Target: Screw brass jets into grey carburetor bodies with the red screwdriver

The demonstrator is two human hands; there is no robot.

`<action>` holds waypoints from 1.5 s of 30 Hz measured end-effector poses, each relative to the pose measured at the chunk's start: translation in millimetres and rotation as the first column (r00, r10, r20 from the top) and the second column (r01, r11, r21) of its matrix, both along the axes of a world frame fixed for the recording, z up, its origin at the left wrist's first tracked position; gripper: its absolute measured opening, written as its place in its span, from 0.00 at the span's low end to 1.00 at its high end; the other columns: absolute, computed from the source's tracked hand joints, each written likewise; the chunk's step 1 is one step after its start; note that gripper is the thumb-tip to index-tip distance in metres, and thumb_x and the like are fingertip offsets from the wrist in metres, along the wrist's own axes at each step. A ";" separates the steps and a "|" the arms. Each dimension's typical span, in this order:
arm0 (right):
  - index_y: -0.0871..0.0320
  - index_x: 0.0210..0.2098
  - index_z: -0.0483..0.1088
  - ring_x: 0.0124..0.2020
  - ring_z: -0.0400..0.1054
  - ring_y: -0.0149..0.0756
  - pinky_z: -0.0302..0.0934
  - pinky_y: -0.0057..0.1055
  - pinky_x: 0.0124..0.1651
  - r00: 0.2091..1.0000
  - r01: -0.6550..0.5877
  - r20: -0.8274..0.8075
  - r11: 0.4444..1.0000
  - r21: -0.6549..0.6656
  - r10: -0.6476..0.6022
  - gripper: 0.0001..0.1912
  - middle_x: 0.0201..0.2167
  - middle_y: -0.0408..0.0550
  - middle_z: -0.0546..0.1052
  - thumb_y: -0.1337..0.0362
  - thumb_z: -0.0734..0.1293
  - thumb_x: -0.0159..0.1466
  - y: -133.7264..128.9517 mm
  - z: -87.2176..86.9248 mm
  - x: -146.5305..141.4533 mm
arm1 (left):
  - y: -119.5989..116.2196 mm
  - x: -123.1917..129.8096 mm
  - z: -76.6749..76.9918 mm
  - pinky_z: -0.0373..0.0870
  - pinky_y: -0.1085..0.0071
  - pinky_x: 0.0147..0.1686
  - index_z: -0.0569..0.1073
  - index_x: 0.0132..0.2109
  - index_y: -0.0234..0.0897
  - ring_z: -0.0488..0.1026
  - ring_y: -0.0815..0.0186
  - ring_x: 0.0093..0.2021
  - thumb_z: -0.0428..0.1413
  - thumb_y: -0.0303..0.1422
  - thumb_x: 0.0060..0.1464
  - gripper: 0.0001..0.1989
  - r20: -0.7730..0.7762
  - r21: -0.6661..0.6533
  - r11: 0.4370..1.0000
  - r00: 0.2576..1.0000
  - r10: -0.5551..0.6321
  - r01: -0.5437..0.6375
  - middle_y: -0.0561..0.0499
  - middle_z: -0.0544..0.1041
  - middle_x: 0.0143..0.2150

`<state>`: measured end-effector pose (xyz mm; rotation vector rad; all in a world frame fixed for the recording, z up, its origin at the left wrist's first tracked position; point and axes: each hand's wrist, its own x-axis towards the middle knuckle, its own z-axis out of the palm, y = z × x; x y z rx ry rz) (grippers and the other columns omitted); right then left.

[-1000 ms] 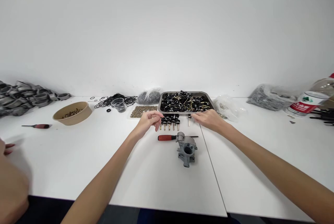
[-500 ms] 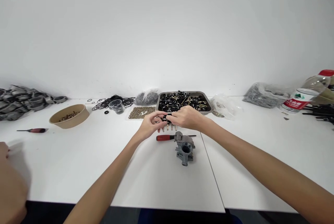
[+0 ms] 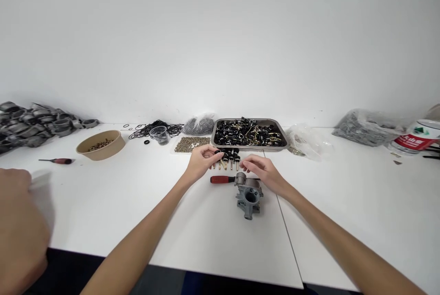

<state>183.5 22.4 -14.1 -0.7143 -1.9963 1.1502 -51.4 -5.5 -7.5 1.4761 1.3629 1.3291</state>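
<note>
My left hand [image 3: 202, 162] pinches a small part with a black top and a brass stem [image 3: 222, 163]. Beside it, in front of the metal tray [image 3: 249, 149], stands a row of similar black-topped parts [image 3: 236, 156] with their stems toward me. My right hand [image 3: 264, 171] is just right of that row, fingers curved and apart, with nothing visible in it. Below the hands a grey metal carburetor body [image 3: 249, 196] rests on the white table [image 3: 220, 240]. A red-handled screwdriver [image 3: 222, 179] lies behind the body, its shaft partly hidden.
Another person's hand [image 3: 20, 221] is at the left edge. Leftward are grey rings [image 3: 41, 123], a bowl [image 3: 110, 149], a screwdriver [image 3: 62, 161], black O-rings [image 3: 147, 131] and a cup [image 3: 159, 135]. Plastic bags [image 3: 309, 141] and a bottle [image 3: 415, 137] stand right.
My right hand has moved away from my left, down and to the right, and its fingers have parted. The row of black-topped parts now shows more. The whole view has shifted slightly.
</note>
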 end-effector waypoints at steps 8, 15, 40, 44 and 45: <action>0.59 0.39 0.72 0.38 0.66 0.34 0.57 0.30 0.43 0.973 -0.170 -0.187 0.966 -0.195 0.134 0.12 0.38 0.47 0.73 0.59 0.61 0.68 -17.8 -15.3 -6.2 | -22.8 8.7 12.8 0.63 0.74 0.25 0.73 0.31 0.34 0.65 0.71 0.22 0.63 0.43 0.48 0.16 -0.251 0.116 0.970 0.939 0.237 -0.214 0.54 0.69 0.20; 0.60 0.35 0.72 0.35 0.64 0.34 0.56 0.31 0.39 0.975 -0.094 -0.217 0.977 -0.194 0.051 0.12 0.34 0.46 0.71 0.60 0.60 0.67 -20.7 -17.0 -7.7 | -100.1 34.5 -4.4 0.63 0.73 0.26 0.74 0.32 0.36 0.63 0.71 0.22 0.62 0.44 0.49 0.15 -0.196 0.062 0.866 0.845 0.497 -0.496 0.55 0.68 0.20; 0.61 0.34 0.72 0.33 0.64 0.33 0.56 0.31 0.38 0.970 -0.114 -0.235 0.976 -0.185 0.069 0.11 0.32 0.46 0.71 0.61 0.61 0.65 -22.1 -16.6 -7.8 | -97.3 78.2 -27.0 0.58 0.74 0.22 0.70 0.26 0.35 0.61 0.70 0.19 0.61 0.48 0.48 0.19 -0.151 -0.111 0.800 0.805 0.573 -0.590 0.55 0.65 0.18; 0.61 0.34 0.71 0.32 0.63 0.32 0.55 0.30 0.37 0.970 -0.102 -0.235 0.975 -0.198 0.053 0.11 0.32 0.45 0.71 0.62 0.61 0.65 -24.8 -14.3 -8.0 | -107.6 81.2 -29.5 0.59 0.74 0.23 0.68 0.27 0.36 0.62 0.70 0.20 0.59 0.50 0.49 0.20 -0.160 -0.116 0.774 0.781 0.604 -0.623 0.55 0.67 0.20; 0.61 0.34 0.71 0.32 0.63 0.32 0.55 0.29 0.36 0.970 -0.103 -0.237 0.974 -0.203 0.054 0.11 0.31 0.45 0.71 0.62 0.61 0.65 -25.4 -13.7 -8.1 | -109.8 82.2 -29.9 0.59 0.74 0.23 0.68 0.28 0.37 0.62 0.71 0.20 0.59 0.50 0.49 0.20 -0.162 -0.122 0.768 0.776 0.610 -0.629 0.55 0.68 0.21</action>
